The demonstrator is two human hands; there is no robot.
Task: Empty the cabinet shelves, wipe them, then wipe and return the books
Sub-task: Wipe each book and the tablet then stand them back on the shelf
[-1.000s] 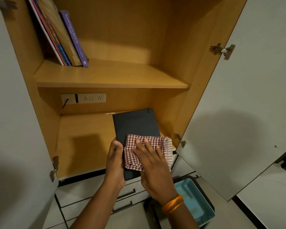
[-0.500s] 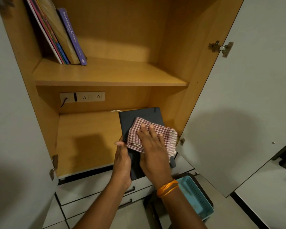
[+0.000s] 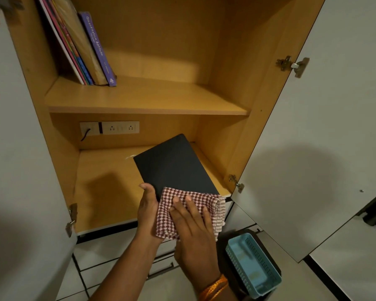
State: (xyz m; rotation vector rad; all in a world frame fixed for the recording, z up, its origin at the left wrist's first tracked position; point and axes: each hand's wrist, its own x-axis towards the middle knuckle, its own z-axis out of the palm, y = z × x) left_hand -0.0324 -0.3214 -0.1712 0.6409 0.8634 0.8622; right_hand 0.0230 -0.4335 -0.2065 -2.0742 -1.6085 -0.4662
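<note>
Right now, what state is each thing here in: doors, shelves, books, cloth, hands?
Cabinet doors: both swung open.
Upper shelf: a few books leaning at its left end.
Lower shelf: nothing lying on the visible part.
Black book: held tilted, in front of the lower shelf.
Left hand: grips the black book's edge.
Checked cloth: pressed onto the black book.
Right hand: flat on the cloth.

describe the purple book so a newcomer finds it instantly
Start at the open wooden cabinet and go to its upper shelf, left end, where a few books lean. The purple book is the rightmost of them, with white lettering down its spine.
</note>
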